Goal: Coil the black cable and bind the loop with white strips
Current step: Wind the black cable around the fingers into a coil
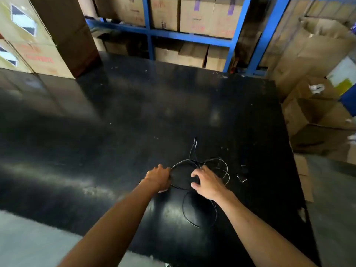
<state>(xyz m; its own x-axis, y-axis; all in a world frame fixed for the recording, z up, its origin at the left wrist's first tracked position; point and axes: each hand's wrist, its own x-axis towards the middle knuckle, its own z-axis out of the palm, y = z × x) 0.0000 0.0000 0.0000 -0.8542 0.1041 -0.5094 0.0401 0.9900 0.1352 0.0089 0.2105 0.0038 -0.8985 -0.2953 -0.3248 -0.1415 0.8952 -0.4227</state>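
A thin black cable [184, 161] lies in loose loops on a glossy black table [115, 122]. My left hand [159, 177] grips the left side of the upper loop. My right hand [207, 183] pinches the cable where the loops cross, fingers curled over it. One more loop [185, 214] hangs below my right wrist, and two cable ends [193, 147] stick up beyond the crossing. A few small white strips [241, 179] lie on the table just right of the loops.
Cardboard boxes [38, 45] stand on the table's far left corner. Blue metal shelving [192, 35] with boxes runs behind the table. Open cartons [316, 116] crowd the floor to the right. The table's near edge [57, 226] runs diagonally at lower left.
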